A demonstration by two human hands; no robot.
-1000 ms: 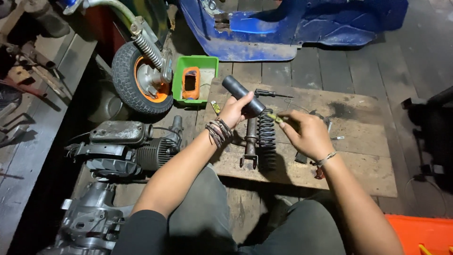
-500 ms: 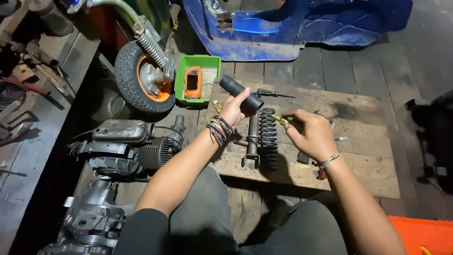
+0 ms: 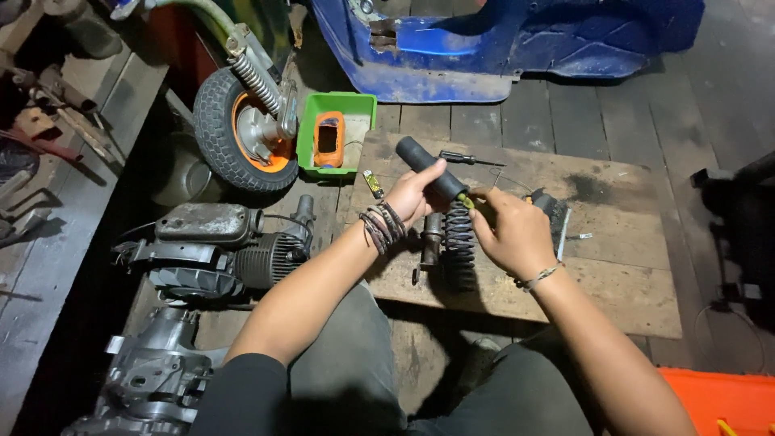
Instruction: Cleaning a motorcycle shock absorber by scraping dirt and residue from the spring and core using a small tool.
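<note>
the left hand has its grip wrapped tight round a black cylindrical tube, held at a slant above the wooden board that lies on the plank floor. the right hand meets the tube's lower end, its fingers pinched together on a small yellow-green piece there; what that piece is cannot be made out. just under both hands a black coil spring lies on the board, with a shorter dark metal rod beside it.

near the tube's upper end lies a thin screwdriver, and beyond the board's left corner a green tray holds an orange meter. a small wheel with an orange hub and an engine block sit to the left.

the risk, as i judge it: the tube is held in the air by one hand only, so a hard push or twist from the right could slip it from the grip and drop it onto the spring, scattering the small parts near the board's edge. the small piece could also slip loose and fall between the floor planks.
</note>
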